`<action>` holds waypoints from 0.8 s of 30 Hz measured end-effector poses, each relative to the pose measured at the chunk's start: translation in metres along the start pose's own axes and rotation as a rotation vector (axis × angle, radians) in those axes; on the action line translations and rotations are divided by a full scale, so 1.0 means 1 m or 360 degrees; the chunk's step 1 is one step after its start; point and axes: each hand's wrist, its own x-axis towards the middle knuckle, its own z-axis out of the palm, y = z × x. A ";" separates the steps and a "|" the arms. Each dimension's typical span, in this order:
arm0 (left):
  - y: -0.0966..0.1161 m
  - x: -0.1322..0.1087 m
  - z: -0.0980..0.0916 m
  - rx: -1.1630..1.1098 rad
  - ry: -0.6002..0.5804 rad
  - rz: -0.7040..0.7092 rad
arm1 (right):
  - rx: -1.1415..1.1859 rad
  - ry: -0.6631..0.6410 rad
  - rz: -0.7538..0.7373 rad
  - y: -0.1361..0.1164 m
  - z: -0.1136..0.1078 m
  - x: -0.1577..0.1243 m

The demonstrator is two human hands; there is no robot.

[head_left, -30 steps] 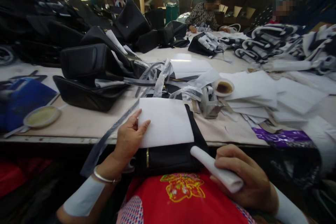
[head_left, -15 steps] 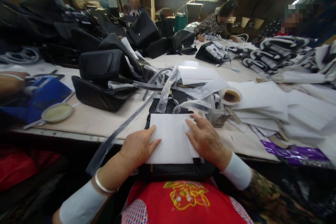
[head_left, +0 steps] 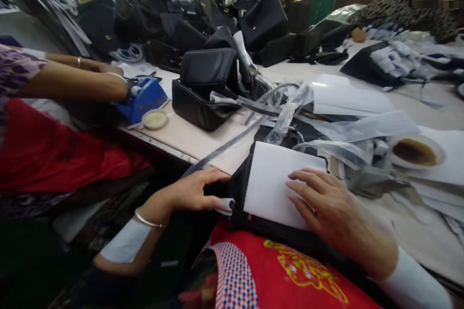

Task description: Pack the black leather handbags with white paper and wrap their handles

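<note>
1. The white sheet point(head_left: 271, 178) lies on top of a black, leather-like piece point(head_left: 238, 188) at the near edge of the table point(head_left: 377, 227); the dark border shows at its left and front, and the piece sits close against the red apron point(head_left: 264, 260), which probably helps steady it.
2. The right hand point(head_left: 326, 212) rests on the sheet's right part, fingers spread and pinching nothing; the spread likely keeps the sheet flat; its forearm comes in from the lower right.
3. The left hand point(head_left: 192, 190) is at the piece's left edge, thumb and fingers apart; the thumb meets or nearly meets a small white roll point(head_left: 227, 206), and I cannot tell whether it presses on it; the forearm rises from the lower left, wrist roughly straight.
4. Beyond lie clear plastic strips point(head_left: 288, 123); to their right is a dish of brown stuff point(head_left: 416, 152), perhaps placed within reach.
5. Farther left, a co-worker's arm point(head_left: 72, 79) reaches towards a blue holder point(head_left: 148, 99).
</note>
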 end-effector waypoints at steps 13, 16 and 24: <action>0.043 -0.021 0.030 0.1423 0.1004 0.0465 | -0.0065 -0.0443 -0.0136 -0.006 0.020 0.017; 0.061 0.013 0.043 0.1381 0.0965 0.0867 | -0.0053 -0.0444 -0.0122 -0.010 0.027 0.017; 0.052 0.061 0.064 0.0733 0.0489 0.0711 | 0.0187 -0.0125 -0.0084 -0.010 0.017 -0.009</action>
